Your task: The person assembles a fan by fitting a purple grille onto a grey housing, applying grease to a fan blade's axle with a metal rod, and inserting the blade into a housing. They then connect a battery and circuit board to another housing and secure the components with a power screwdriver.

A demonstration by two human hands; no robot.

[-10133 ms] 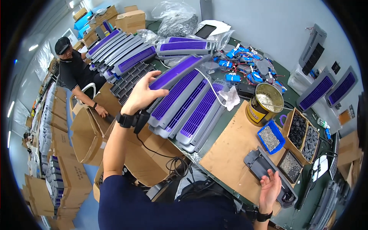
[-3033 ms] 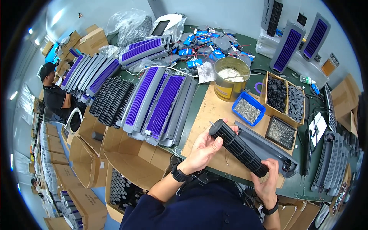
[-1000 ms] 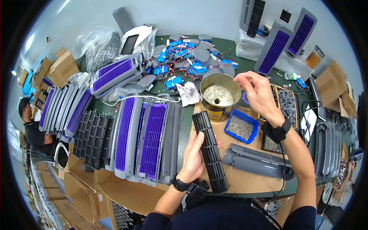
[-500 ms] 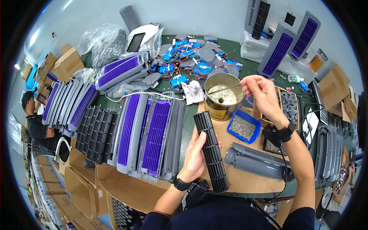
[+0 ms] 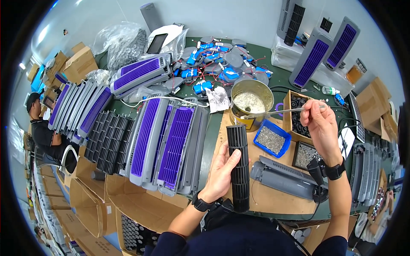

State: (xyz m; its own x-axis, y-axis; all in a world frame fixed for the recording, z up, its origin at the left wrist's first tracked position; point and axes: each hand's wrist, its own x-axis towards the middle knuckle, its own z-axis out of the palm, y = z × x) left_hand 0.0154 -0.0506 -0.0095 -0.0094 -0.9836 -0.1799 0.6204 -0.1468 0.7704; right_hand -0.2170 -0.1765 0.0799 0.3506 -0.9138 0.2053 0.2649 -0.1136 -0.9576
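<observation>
My left hand (image 5: 222, 172) is wrapped around a black cylindrical fan wheel (image 5: 240, 179), held almost upright with its thin shaft end at the top. Pinched in the fingertips of my right hand (image 5: 320, 132) is a thin metal stick (image 5: 287, 111), lying nearly level. Its flatter far end is at the near rim of a metal can (image 5: 252, 124), just above the wheel's top; whether it touches either I cannot tell. Whitish paste (image 5: 248, 102) fills part of the can. Beside the wheel, a grey fan housing (image 5: 284, 181) lies on cardboard.
Right of the can stand a blue tray (image 5: 267, 150) of small metal pieces and a wooden box (image 5: 301, 137) of black parts. Purple-grilled fan housings (image 5: 175, 149) and black fan wheels (image 5: 109, 143) line the left. Battery units with wires (image 5: 230, 74) pile up behind. A person (image 5: 42, 132) sits far left.
My right hand has moved right and down, drawing the stick's end out of the paste to the can's near rim. My left hand has turned the fan wheel more upright.
</observation>
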